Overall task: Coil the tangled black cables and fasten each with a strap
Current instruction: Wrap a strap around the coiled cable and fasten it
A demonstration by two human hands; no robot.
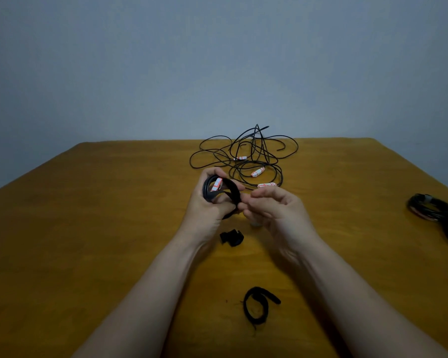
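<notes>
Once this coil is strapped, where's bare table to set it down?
The left half of the table, beyond the left hand gripping the coil, is bare. A bare strip also lies between the right hand and the finished coils. Crowded: the tangle at far centre, loose straps between the forearms.

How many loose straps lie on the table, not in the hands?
2: a folded strap just nearer than the left hand, a curled strap nearest the camera. Any on the finished coils at right are too dark to tell.

Smooth, faintly glossy wooden table (88,228); matt, fuzzy cloth strap (256,306); smooth black cables (243,153).
</notes>
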